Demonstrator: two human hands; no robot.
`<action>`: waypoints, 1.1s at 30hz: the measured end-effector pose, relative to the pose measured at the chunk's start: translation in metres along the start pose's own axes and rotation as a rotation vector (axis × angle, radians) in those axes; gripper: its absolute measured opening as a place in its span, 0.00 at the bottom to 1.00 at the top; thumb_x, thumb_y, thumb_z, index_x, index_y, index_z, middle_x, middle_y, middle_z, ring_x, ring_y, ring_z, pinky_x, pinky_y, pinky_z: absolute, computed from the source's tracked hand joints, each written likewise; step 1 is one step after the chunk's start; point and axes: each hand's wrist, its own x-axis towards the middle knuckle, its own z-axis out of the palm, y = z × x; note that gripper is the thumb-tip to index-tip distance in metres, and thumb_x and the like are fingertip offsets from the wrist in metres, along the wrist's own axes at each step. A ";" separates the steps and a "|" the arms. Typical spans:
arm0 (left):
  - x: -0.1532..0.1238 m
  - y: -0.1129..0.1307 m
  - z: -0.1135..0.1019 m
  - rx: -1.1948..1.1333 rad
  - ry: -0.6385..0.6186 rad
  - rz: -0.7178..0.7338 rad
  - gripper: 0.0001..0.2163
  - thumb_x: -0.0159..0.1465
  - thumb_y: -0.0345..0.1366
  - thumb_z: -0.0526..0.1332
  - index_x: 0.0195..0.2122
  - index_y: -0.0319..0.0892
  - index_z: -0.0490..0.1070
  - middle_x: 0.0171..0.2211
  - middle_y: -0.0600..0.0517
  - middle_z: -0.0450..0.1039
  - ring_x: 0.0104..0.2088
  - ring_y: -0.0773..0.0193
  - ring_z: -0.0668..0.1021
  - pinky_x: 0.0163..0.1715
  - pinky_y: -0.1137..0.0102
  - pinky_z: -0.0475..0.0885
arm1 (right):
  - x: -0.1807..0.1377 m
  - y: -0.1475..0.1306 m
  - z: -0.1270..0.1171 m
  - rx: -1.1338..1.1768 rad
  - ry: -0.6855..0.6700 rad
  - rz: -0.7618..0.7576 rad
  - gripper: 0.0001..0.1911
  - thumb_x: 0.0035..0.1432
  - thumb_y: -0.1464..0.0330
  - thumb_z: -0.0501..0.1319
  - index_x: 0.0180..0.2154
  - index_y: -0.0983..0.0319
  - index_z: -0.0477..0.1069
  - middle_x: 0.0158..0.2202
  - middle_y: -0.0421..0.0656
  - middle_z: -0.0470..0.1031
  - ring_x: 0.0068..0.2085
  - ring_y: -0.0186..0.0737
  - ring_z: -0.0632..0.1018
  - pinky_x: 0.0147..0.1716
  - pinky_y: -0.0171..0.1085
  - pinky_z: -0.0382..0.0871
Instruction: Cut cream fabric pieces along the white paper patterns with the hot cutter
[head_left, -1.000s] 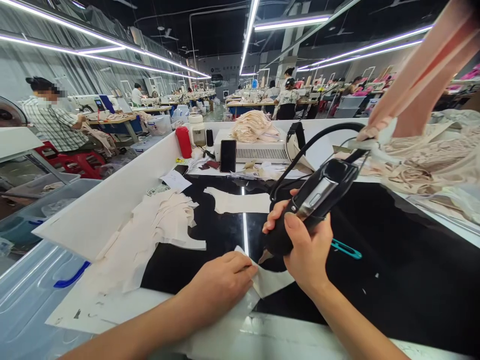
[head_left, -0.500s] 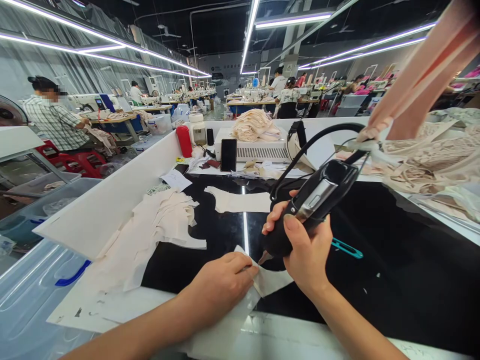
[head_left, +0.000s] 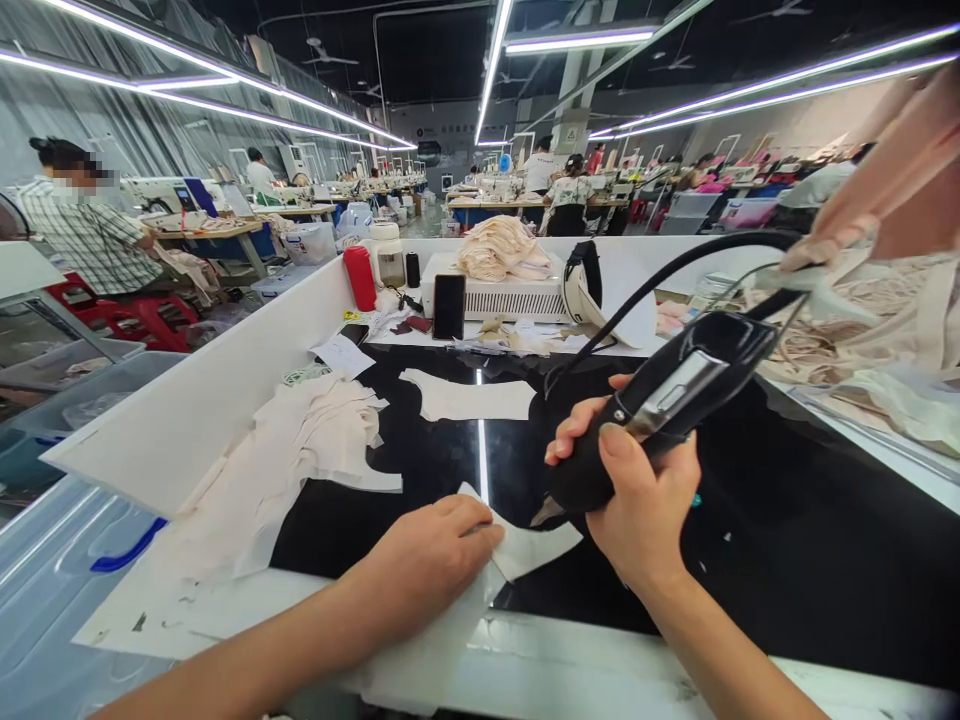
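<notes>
My right hand (head_left: 637,500) is wrapped round a black corded handheld cutting tool (head_left: 667,400), its metal tip pointing down at a small white fabric piece (head_left: 529,545) on the glossy black table (head_left: 787,540). My left hand (head_left: 435,560) lies on the left part of that fabric piece, fingers curled and pressing it down near the table's front edge. The tool's black cable (head_left: 675,275) loops up and to the right.
A stack of white cut pieces (head_left: 300,450) lies to the left, another piece (head_left: 469,398) further back. A phone (head_left: 448,306), red bottle (head_left: 360,278), white box with folded fabric (head_left: 502,292) stand behind. Beige lace fabric (head_left: 862,330) heaps at right. Other workers sit at distant tables.
My right hand and the tool have shifted slightly right along the fabric piece; the view has tilted a little. My left hand stays on the fabric.
</notes>
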 end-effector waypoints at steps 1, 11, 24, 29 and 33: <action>0.001 0.001 0.000 0.002 0.009 0.005 0.08 0.74 0.25 0.56 0.50 0.38 0.72 0.46 0.45 0.75 0.49 0.58 0.78 0.53 0.63 0.78 | 0.000 -0.002 -0.004 -0.012 0.009 0.001 0.19 0.59 0.62 0.71 0.49 0.54 0.68 0.30 0.35 0.75 0.26 0.36 0.76 0.25 0.38 0.76; 0.023 0.026 0.011 -0.047 -0.028 -0.079 0.08 0.75 0.27 0.54 0.48 0.38 0.72 0.43 0.46 0.74 0.43 0.58 0.78 0.46 0.63 0.79 | -0.008 -0.005 -0.019 -0.063 -0.008 0.015 0.20 0.60 0.61 0.72 0.50 0.53 0.68 0.32 0.35 0.75 0.27 0.37 0.76 0.27 0.39 0.75; 0.009 0.030 0.017 -0.047 -0.011 -0.061 0.10 0.73 0.25 0.55 0.54 0.36 0.70 0.45 0.44 0.74 0.46 0.56 0.76 0.48 0.62 0.79 | -0.009 -0.008 -0.018 -0.035 0.016 0.012 0.21 0.58 0.60 0.73 0.50 0.53 0.69 0.32 0.35 0.75 0.26 0.37 0.76 0.26 0.39 0.74; 0.008 0.030 0.019 -0.035 -0.023 -0.045 0.11 0.71 0.24 0.59 0.54 0.34 0.70 0.45 0.44 0.73 0.46 0.54 0.76 0.48 0.61 0.80 | -0.008 -0.006 -0.011 -0.025 0.007 0.010 0.22 0.59 0.60 0.72 0.50 0.53 0.68 0.31 0.35 0.75 0.26 0.37 0.76 0.26 0.39 0.74; 0.009 0.031 0.020 -0.052 -0.026 -0.055 0.13 0.71 0.23 0.59 0.55 0.35 0.69 0.45 0.44 0.73 0.46 0.53 0.76 0.48 0.60 0.81 | -0.011 -0.004 -0.012 -0.025 -0.009 0.024 0.22 0.59 0.60 0.72 0.50 0.53 0.67 0.31 0.35 0.75 0.28 0.37 0.76 0.27 0.38 0.75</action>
